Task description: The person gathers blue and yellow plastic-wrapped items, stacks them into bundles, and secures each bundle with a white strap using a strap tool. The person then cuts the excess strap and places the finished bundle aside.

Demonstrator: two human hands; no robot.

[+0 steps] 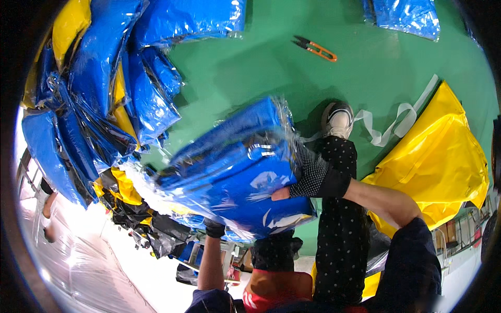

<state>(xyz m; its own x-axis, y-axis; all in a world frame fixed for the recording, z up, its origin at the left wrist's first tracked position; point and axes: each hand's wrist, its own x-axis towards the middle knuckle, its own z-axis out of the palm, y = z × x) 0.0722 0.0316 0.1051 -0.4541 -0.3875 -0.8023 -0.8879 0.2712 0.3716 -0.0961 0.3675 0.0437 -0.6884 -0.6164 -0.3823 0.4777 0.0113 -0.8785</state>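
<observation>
Green surface (235, 68), with heaped blue packets (99, 57) at left and a yellow sheet (433, 156) at right; between them is the film-wrapped package (224, 177). Right hand (321, 176): grip closed over the package's right edge, probably to stop it slipping. Left hand (214, 228): at the lower edge, likely taking weight; how far it closes cannot be told. Orange snips (315, 49): set well apart, perhaps to avoid snagging

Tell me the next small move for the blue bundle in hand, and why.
Probably lower the blue bundle onto the green surface: the right hand grips its right side, the left hand is at its near edge, and bare green shows beyond it.
</observation>
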